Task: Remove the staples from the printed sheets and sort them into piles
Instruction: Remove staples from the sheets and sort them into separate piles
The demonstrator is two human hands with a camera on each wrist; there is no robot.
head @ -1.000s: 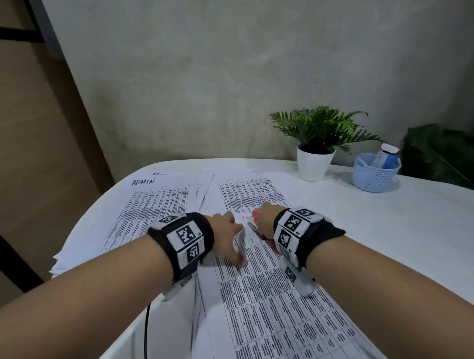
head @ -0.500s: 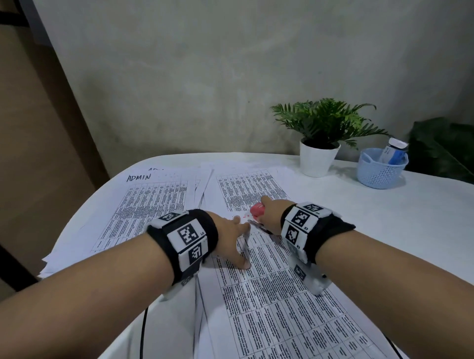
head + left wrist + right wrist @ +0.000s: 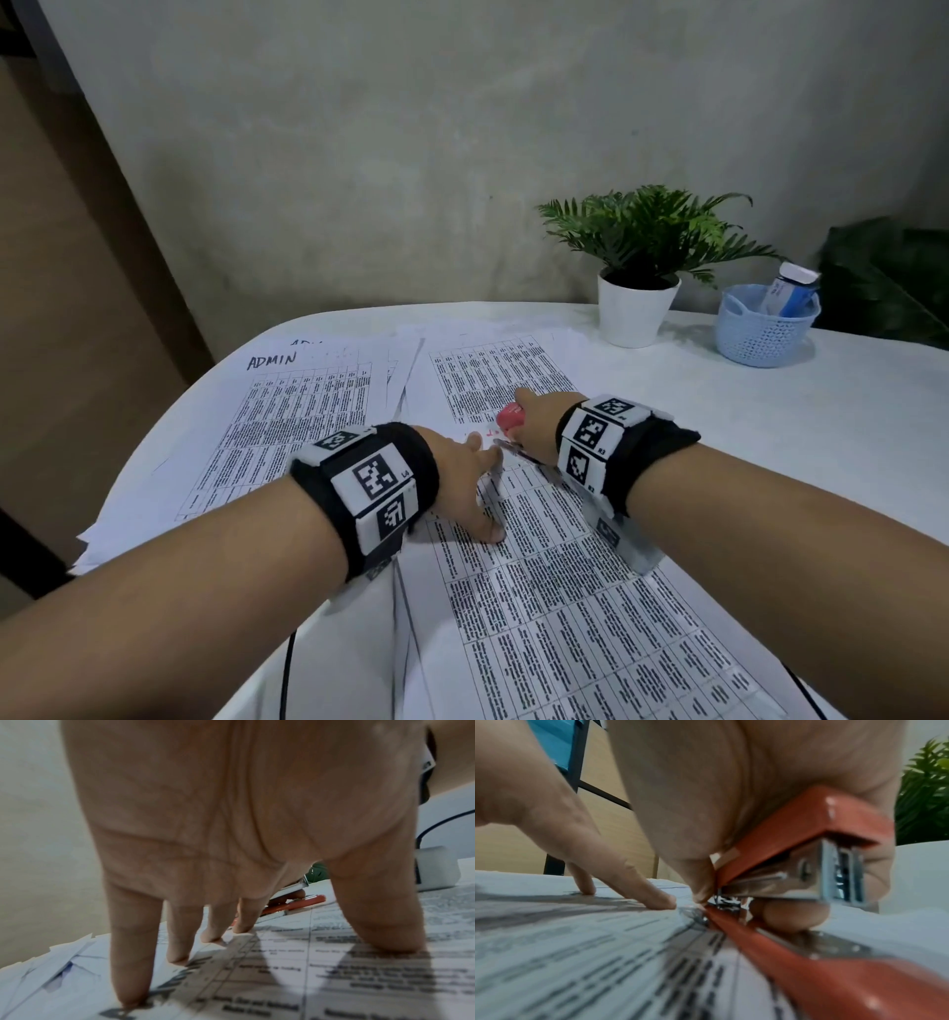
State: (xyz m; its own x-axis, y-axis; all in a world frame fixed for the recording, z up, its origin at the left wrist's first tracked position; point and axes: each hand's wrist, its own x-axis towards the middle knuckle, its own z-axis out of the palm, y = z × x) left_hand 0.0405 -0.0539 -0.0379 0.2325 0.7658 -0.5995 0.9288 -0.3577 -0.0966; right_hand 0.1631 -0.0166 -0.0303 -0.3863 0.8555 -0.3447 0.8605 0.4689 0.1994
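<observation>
A set of printed sheets (image 3: 554, 606) with dense tables lies in front of me on the white table (image 3: 770, 411). My left hand (image 3: 475, 478) presses it flat with straight, spread fingers (image 3: 133, 983), close to its top corner. My right hand (image 3: 534, 421) grips a red stapler (image 3: 795, 833) by its upper arm. The stapler's red base (image 3: 834, 973) lies on the paper and its rear tip (image 3: 706, 908) touches the sheet's top corner beside a left fingertip (image 3: 659, 900). The staple itself is too blurred to make out.
A pile of printed sheets headed "ADMIN" (image 3: 287, 411) lies to the left, fanned at the table's left edge. More printed sheets (image 3: 493, 370) lie beyond my hands. A potted fern (image 3: 637, 288) and a blue basket (image 3: 765, 329) holding a bottle stand at the back right.
My right hand has shifted slightly away from me with the stapler. The left hand stays pressed on the sheets. The head view has tilted a little.
</observation>
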